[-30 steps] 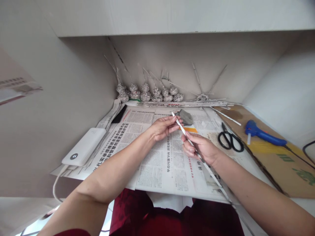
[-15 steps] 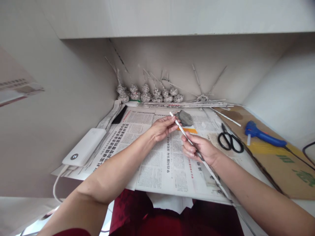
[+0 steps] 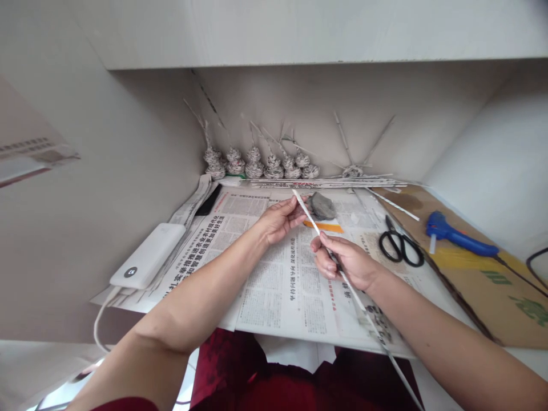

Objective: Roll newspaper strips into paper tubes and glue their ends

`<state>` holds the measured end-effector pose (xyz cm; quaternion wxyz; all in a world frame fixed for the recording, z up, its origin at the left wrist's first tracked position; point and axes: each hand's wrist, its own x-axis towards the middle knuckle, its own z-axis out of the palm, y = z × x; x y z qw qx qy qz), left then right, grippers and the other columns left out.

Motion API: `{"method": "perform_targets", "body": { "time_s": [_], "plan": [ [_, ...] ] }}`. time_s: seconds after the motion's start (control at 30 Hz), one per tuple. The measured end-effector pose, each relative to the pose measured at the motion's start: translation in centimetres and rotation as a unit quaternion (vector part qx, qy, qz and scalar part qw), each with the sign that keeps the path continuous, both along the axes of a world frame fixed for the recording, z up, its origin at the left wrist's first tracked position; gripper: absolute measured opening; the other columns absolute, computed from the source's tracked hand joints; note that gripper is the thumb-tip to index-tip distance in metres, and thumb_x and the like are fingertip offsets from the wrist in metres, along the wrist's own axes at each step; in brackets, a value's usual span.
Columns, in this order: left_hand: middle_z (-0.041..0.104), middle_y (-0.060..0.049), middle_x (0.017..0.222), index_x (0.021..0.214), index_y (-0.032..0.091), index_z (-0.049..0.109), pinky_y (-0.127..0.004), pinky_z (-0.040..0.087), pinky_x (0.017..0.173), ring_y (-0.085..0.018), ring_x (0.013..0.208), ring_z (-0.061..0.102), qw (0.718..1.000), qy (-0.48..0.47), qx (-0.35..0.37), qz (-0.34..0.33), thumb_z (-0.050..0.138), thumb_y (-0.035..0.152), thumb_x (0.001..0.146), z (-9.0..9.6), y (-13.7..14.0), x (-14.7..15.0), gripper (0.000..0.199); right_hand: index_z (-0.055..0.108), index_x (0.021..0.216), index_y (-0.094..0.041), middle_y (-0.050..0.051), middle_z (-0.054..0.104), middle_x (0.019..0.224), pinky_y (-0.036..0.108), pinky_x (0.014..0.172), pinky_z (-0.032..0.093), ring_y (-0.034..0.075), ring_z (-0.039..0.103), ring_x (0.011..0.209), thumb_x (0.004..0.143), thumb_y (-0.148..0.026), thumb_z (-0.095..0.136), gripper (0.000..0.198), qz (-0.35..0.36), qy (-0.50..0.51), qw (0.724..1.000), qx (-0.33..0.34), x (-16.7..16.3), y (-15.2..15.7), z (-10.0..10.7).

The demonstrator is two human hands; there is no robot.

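Note:
A long thin tube of rolled newspaper [image 3: 310, 218] slants from the middle of the desk down to the lower right. At its upper end my left hand [image 3: 280, 221] has thumb and fingers closed lightly on it. Farther down, my right hand [image 3: 345, 260] pinches the tube between thumb and fingers, and the rest runs below the palm past the desk edge. Just behind my fingers lie a grey crumpled lump [image 3: 322, 206] and an orange strip [image 3: 327, 226], both on the newspaper sheets [image 3: 274, 279] that cover the desk.
Several gourd-shaped woven paper pieces [image 3: 254, 165] line the back wall, behind a bundle of paper tubes [image 3: 325, 183]. At right are black scissors [image 3: 401, 246] and a blue glue gun [image 3: 460, 234] on cardboard [image 3: 492, 308]. A white power bank [image 3: 149, 254] sits left; a shelf [image 3: 299, 34] overhangs.
Both hands have shifted slightly left with the paper tube. The tube's lower part has swung left, away from my right forearm.

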<state>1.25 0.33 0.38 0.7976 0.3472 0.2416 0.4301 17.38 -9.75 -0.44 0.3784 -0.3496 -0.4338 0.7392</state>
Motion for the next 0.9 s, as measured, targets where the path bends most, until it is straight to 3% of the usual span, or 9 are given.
{"method": "perform_targets", "body": {
  "time_s": [0.13,0.3,0.47,0.63,0.9],
  "plan": [
    [0.067,-0.007,0.082,0.094,0.01,0.066,-0.019,0.055,0.061,-0.012,0.072,0.066,1.0,0.007,0.014,-0.021,0.053,0.024,0.086,0.0,-0.2,0.0,0.02,0.057,0.085,-0.018,-0.005,0.043,0.046,0.02,0.036,0.024,0.009,0.04,0.038,0.088,-0.044,0.044,0.03,0.01,0.005,1.0,-0.018,0.1,0.1,-0.1],
    [0.065,-0.004,0.073,0.082,0.01,0.065,-0.015,0.053,0.052,-0.01,0.064,0.065,0.999,0.013,0.008,0.032,0.055,0.019,0.085,0.2,0.4,-0.5,0.013,0.059,0.089,-0.016,-0.003,0.048,0.052,0.022,0.039,0.029,0.01,0.046,0.043,0.088,-0.049,0.041,0.037,0.026,-0.005,0.998,-0.05,0.2,0.2,-0.2],
    [0.065,-0.004,0.076,0.087,0.011,0.064,-0.015,0.053,0.054,-0.01,0.067,0.065,0.999,0.004,0.005,0.043,0.059,0.021,0.083,0.2,0.9,-0.9,0.012,0.058,0.085,-0.016,-0.003,0.048,0.051,0.021,0.038,0.028,0.011,0.047,0.042,0.088,-0.043,0.045,0.03,0.01,-0.012,1.0,-0.024,0.2,0.2,-0.4],
    [0.067,-0.005,0.083,0.098,0.012,0.064,-0.015,0.054,0.059,-0.011,0.073,0.066,0.999,-0.001,0.033,0.012,0.06,0.009,0.079,-0.1,0.8,-1.0,0.019,0.057,0.082,-0.016,-0.003,0.048,0.049,0.02,0.037,0.028,0.01,0.046,0.041,0.086,-0.042,0.048,0.028,-0.016,-0.028,0.999,-0.011,0.1,0.2,-0.2],
    [0.067,-0.007,0.084,0.092,0.01,0.063,-0.013,0.054,0.057,-0.015,0.077,0.068,1.0,0.001,0.019,0.012,0.058,0.003,0.077,0.3,0.9,-0.8,0.016,0.057,0.079,-0.015,0.0,0.055,0.053,0.021,0.04,0.036,0.012,0.054,0.045,0.085,-0.045,0.049,0.031,0.008,-0.091,0.996,0.003,0.2,0.1,-0.1]
  ]
}}
